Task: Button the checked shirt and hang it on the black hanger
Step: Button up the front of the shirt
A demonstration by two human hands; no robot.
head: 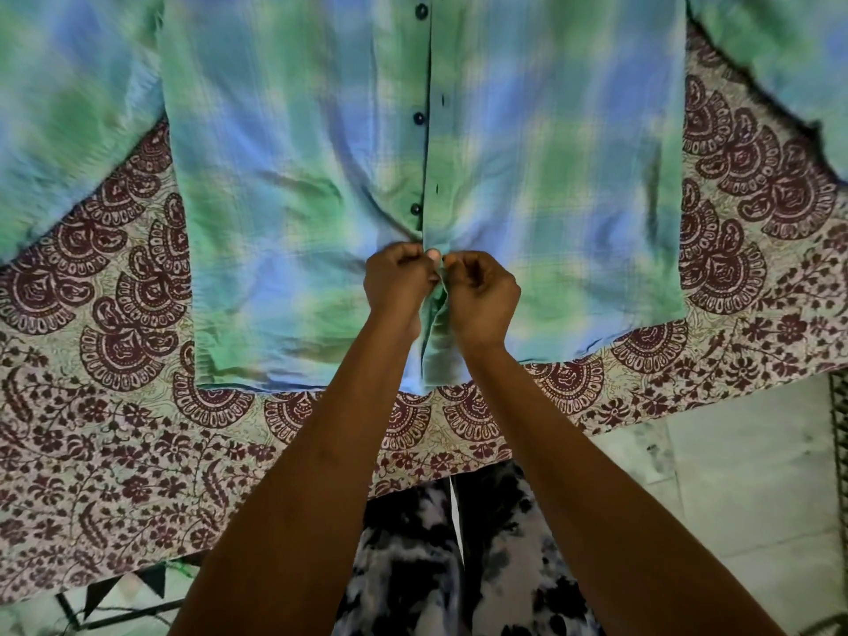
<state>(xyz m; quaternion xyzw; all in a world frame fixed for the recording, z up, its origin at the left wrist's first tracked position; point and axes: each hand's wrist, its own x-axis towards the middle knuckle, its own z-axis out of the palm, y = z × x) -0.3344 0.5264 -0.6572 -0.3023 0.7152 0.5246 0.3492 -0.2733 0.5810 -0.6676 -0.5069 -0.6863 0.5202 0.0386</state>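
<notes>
Checked shirt (321, 176) lies flat, front up, across the upper frame on a printed bedsheet (114, 429), keeping the placket straight. At frame centre, left hand (398, 283) and right hand (479, 293) each pinch a placket edge, apparently to fasten a low button; three dark buttons (418, 118) above remain unfastened. No hanger is identifiable.

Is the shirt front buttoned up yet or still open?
Mostly open: the shirt shows three dark buttons lying unfastened beside its front edge.

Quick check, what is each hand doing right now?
Left hand: pinches the placket edge of the checked shirt.
Right hand: pinches the opposite placket edge.
</notes>
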